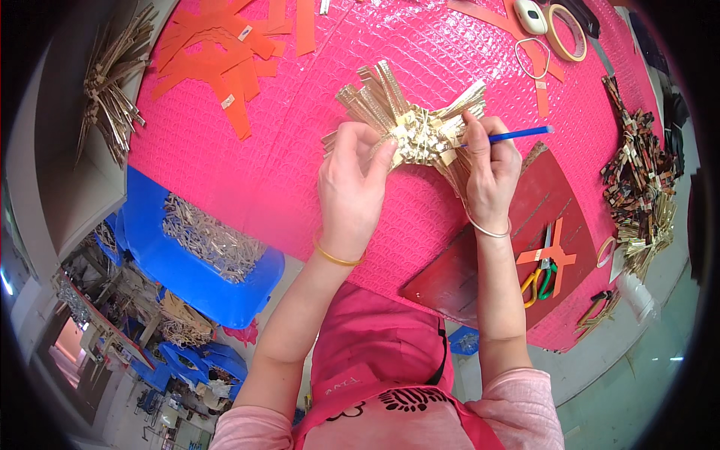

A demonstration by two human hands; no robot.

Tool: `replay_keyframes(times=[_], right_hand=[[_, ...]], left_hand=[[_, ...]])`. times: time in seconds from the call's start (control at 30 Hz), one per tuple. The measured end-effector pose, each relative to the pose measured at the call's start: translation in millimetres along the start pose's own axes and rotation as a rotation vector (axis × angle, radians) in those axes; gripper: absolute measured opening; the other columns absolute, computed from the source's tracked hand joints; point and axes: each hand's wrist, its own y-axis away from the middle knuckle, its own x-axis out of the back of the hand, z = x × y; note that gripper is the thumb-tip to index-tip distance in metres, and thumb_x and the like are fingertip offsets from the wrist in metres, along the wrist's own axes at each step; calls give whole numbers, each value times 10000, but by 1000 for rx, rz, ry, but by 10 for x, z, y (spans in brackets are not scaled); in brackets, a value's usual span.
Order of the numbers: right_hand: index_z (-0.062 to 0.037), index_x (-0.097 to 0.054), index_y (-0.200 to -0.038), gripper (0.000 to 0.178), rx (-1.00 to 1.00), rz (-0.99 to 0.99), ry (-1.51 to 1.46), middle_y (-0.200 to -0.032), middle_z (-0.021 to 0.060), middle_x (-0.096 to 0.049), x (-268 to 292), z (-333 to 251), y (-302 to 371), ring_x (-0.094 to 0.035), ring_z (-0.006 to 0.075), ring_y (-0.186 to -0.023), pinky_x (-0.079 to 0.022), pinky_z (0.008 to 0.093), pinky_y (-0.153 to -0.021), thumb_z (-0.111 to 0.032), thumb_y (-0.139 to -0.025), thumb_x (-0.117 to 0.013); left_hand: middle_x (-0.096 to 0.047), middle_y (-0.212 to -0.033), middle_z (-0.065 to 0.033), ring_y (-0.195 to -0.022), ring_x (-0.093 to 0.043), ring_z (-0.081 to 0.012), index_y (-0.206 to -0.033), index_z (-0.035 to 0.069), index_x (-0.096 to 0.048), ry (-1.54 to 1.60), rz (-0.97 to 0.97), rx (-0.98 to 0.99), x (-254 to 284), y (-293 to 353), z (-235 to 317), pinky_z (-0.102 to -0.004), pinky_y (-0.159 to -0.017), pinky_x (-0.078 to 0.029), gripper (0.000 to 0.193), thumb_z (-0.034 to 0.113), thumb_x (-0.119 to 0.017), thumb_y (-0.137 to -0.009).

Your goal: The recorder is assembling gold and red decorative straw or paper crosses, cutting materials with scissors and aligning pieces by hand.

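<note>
While fingers of the left hand pinch the gold bundle above the pink bench and the right hand grasps a blue pen, the bundle looks light, springy, best held mid-knot.

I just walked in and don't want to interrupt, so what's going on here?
Someone in a pink apron is handling a bundle of gold strips above a pink-covered table. The left hand grips one side of the bundle; the right hand is at the other side and holds a blue pen. Orange pieces lie further back on the left, and a red board is at the near right. A blue bin with loose strips stands left of the person.
</note>
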Motion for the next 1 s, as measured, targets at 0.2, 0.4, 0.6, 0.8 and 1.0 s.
replay_keyframes(times=[0.2, 0.4, 0.6, 0.8, 1.0], right_hand=[[0, -472, -696, 236, 69, -45, -237, -650, 5, -424, 48, 24, 57, -436, 72, -654, -363, 402, -947, -137, -887, -443], [3, -485, -691, 207, 161, -76, -123, -619, 9, -432, 9, 25, 75, -427, 72, -620, -345, 414, -963, -103, -868, -470], [4, -509, -690, 140, 243, -21, 7, -579, 62, -509, -4, 62, 59, -527, 165, -539, -397, 411, -911, -57, -813, -533], [1, -506, -698, 168, 177, -160, -16, -611, 51, -526, 121, 100, 52, -526, 121, -577, -434, 370, -856, -93, -838, -510], [-44, -505, -834, 143, -171, 227, -178, -636, -33, -441, 597, 132, -507, -383, 41, -553, -299, 178, -492, -181, -863, -474]], left_hand=[[-551, -722, -126, -661, -576, -228, -845, 8, -472, 14, -1, 29, -4, -6, -21, -331, -585, -442, 166, 108, -588, -782], [-522, -711, -61, -638, -515, -123, -845, 5, -470, 27, -6, -3, -11, -3, -21, -243, -563, -412, 133, 75, -573, -798], [-498, -714, -4, -639, -462, -31, -848, 5, -468, 61, -24, 23, -18, 6, 12, -158, -553, -388, 108, 49, -562, -814], [-493, -705, 6, -623, -450, -25, -851, 8, -472, 89, -6, 21, -17, 8, 10, -151, -544, -380, 108, 50, -564, -813], [-527, -855, -123, -824, -520, -249, -884, 7, -474, -233, 12, -80, 95, 25, 28, -352, -718, -409, 283, 149, -652, -715]])
